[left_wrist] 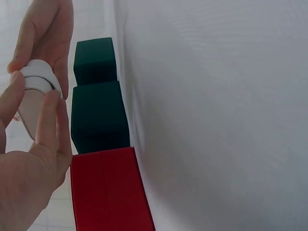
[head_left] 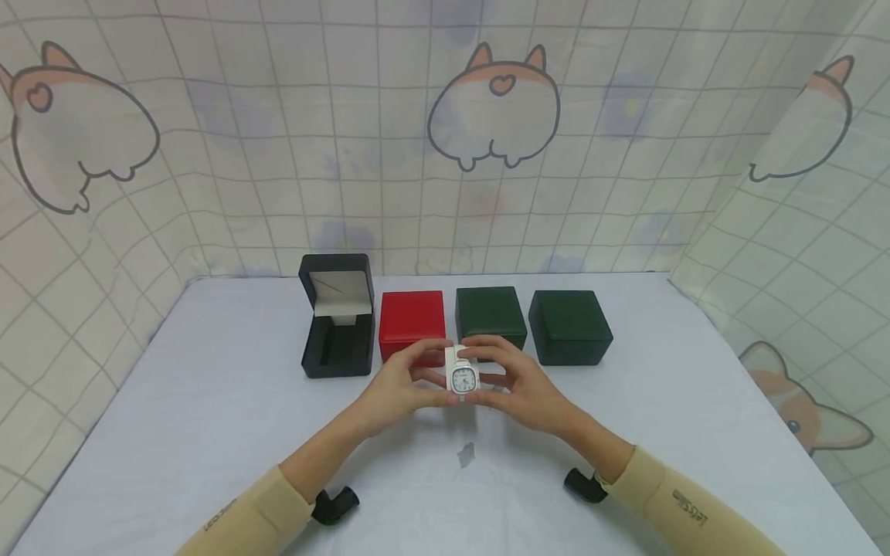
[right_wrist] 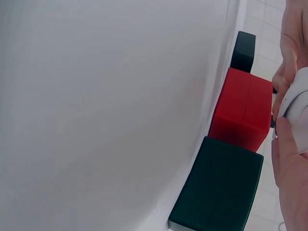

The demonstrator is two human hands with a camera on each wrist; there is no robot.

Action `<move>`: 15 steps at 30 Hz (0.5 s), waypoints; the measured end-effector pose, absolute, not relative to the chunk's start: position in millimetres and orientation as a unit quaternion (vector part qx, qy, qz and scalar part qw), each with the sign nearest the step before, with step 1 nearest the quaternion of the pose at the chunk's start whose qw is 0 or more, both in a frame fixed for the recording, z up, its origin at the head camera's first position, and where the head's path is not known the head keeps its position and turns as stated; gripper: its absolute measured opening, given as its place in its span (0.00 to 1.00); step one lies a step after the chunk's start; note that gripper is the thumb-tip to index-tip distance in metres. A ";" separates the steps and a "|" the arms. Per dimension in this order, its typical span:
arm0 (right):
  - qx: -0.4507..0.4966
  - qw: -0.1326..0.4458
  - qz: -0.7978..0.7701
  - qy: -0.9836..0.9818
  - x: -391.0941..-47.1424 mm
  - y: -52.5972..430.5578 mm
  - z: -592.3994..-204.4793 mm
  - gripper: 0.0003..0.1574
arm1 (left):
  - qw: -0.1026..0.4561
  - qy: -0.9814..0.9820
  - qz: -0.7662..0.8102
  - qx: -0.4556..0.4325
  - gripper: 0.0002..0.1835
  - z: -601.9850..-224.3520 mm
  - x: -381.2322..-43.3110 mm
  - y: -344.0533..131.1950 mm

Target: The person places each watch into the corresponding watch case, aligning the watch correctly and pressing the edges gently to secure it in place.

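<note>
A wristwatch [head_left: 463, 379] with a white strap and a pale square-cornered dial is held up between both hands, its dial facing the head camera. My left hand [head_left: 406, 382] grips its left side, thumb at the lower edge and fingers at the top. From the right, my right hand [head_left: 518, 382] holds it the same way. In the left wrist view the white strap [left_wrist: 39, 76] loops round a pale cushion-like piece [left_wrist: 31, 108], partly hidden by fingers. Behind the hands stand a closed red box [head_left: 412, 313] and a closed green box [head_left: 490, 309].
To the left, a black box [head_left: 337, 340] stands with its lid raised, showing a pale lining. A second closed green box [head_left: 570, 324] is at the right of the row. A small grey scrap [head_left: 466, 455] lies on the white tablecloth [head_left: 208, 371]. Patterned cloth [head_left: 389, 201] hangs behind.
</note>
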State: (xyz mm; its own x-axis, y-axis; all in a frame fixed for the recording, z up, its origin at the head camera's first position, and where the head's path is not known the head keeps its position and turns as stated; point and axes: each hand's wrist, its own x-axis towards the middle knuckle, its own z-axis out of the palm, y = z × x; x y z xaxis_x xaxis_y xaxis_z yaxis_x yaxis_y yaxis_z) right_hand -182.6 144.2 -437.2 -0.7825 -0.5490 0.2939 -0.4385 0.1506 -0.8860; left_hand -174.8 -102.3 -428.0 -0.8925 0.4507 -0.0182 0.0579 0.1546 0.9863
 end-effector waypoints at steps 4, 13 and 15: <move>-0.322 0.048 -0.570 0.754 -183.1 143.2 -437.4 0.36 | 0.148 0.753 0.617 0.176 0.41 -427.4 -175.2 -101.7; -0.309 0.058 -0.586 0.747 -183.8 141.1 -435.6 0.36 | 0.123 0.771 0.601 0.172 0.43 -427.5 -175.4 -98.9; -0.306 0.057 -0.586 0.748 -184.3 140.6 -436.3 0.36 | 0.116 0.772 0.600 0.173 0.42 -427.0 -175.1 -98.4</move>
State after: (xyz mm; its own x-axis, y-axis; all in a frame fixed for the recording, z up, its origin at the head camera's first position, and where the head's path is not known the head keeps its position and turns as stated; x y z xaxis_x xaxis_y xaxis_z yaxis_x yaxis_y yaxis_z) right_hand -184.3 140.6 -436.3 -0.8060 -0.5246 0.2740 -0.3916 0.1257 -0.9115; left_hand -175.1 -98.4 -427.0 -0.9129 0.4072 0.0280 0.1278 0.2201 0.9671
